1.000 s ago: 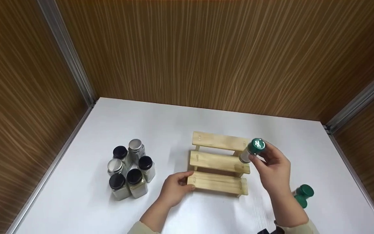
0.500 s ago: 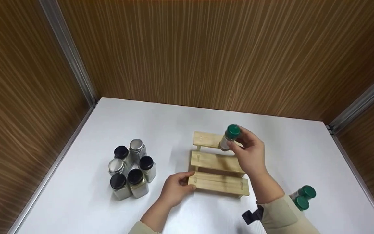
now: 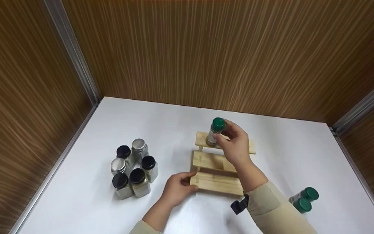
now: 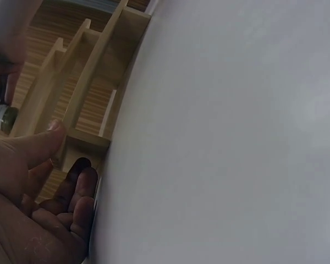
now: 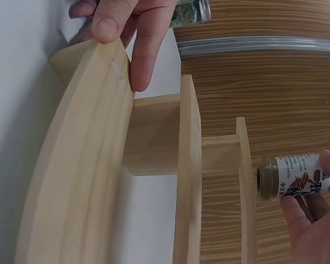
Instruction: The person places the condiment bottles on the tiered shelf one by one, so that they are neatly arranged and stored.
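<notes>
A three-step wooden rack (image 3: 214, 182) stands on the white table. My left hand (image 3: 176, 191) grips the left end of its lowest step, the thumb at the front edge and a finger behind, as the right wrist view shows. My right hand (image 3: 235, 144) holds a green-capped spice jar (image 3: 211, 137) between thumb and fingers, over the left part of the top step. In the right wrist view the base of this spice jar (image 5: 268, 179) is close to the top step (image 5: 245, 192). A label with dark print wraps the jar. The right forearm hides part of the lower steps.
Several square glass jars (image 3: 140, 188) with black or silver lids stand grouped left of the rack. Two more green-capped jars (image 3: 310, 194) are at the right, close together. Wood-grain panels (image 3: 187, 55) wall in the table at the back and sides.
My right hand has carried the green-capped jar leftward and back, from the right end of the rack to the left part of the top step. The left hand keeps its place.
</notes>
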The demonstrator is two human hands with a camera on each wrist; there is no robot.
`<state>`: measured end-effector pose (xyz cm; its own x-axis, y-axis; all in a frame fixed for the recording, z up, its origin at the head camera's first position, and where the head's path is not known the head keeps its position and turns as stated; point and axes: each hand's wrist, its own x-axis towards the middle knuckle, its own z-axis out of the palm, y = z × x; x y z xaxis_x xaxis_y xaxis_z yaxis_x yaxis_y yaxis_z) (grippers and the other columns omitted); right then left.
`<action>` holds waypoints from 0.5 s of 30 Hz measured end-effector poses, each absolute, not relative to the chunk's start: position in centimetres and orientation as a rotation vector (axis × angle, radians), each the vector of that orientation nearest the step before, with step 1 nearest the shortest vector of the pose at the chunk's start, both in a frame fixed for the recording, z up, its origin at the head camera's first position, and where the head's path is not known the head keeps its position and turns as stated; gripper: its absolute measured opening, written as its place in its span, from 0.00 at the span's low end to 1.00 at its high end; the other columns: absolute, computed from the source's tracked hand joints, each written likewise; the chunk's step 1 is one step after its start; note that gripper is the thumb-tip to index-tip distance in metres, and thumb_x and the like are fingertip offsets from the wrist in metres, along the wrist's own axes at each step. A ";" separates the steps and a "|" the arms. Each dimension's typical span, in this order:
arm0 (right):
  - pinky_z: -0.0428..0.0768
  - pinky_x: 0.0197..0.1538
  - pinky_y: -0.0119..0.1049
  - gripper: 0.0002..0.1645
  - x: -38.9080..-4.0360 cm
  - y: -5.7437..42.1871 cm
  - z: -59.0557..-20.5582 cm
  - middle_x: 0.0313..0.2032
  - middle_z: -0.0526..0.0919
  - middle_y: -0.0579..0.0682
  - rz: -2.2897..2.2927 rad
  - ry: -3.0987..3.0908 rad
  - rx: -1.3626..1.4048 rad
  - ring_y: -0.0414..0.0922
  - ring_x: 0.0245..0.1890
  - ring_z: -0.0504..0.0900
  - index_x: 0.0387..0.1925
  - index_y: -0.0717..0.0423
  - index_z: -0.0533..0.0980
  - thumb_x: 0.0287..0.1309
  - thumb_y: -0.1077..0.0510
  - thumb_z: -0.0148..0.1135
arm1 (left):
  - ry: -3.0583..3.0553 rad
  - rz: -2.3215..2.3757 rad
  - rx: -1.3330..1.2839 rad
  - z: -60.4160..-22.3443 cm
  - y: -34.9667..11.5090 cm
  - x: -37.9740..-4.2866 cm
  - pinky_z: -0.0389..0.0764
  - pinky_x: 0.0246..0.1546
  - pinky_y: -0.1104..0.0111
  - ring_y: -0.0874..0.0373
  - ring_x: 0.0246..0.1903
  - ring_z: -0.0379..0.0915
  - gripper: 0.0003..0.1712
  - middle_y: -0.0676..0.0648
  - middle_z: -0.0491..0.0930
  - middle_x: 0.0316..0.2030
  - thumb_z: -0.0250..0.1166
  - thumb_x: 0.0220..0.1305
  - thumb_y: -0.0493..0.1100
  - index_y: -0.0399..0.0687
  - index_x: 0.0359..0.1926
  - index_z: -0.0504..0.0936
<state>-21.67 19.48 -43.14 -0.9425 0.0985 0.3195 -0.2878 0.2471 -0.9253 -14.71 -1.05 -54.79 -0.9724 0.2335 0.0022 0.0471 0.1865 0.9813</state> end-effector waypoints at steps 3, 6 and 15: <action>0.81 0.64 0.49 0.27 -22.2 18.8 -43.0 0.55 0.86 0.62 1.739 -2.207 0.205 0.57 0.56 0.85 0.62 0.68 0.78 0.61 0.74 0.71 | 2.297 1.904 0.282 -54.8 -0.9 -14.7 0.84 0.43 0.68 0.54 0.39 0.83 0.28 0.39 0.88 0.43 0.77 0.53 0.28 0.31 0.58 0.86; 0.81 0.64 0.51 0.27 -22.5 18.2 -43.0 0.55 0.86 0.63 1.728 -2.208 0.229 0.58 0.56 0.85 0.62 0.69 0.77 0.61 0.74 0.71 | 2.295 1.904 0.282 -54.9 -0.7 -14.6 0.85 0.43 0.68 0.54 0.39 0.83 0.28 0.39 0.88 0.44 0.77 0.53 0.28 0.32 0.58 0.86; 0.79 0.65 0.54 0.27 -22.6 17.3 -43.1 0.56 0.85 0.63 1.728 -2.235 0.244 0.59 0.57 0.84 0.62 0.68 0.77 0.62 0.74 0.71 | 2.322 1.884 0.271 -54.8 -0.6 -14.4 0.84 0.43 0.68 0.56 0.40 0.81 0.28 0.41 0.88 0.44 0.78 0.52 0.28 0.34 0.57 0.87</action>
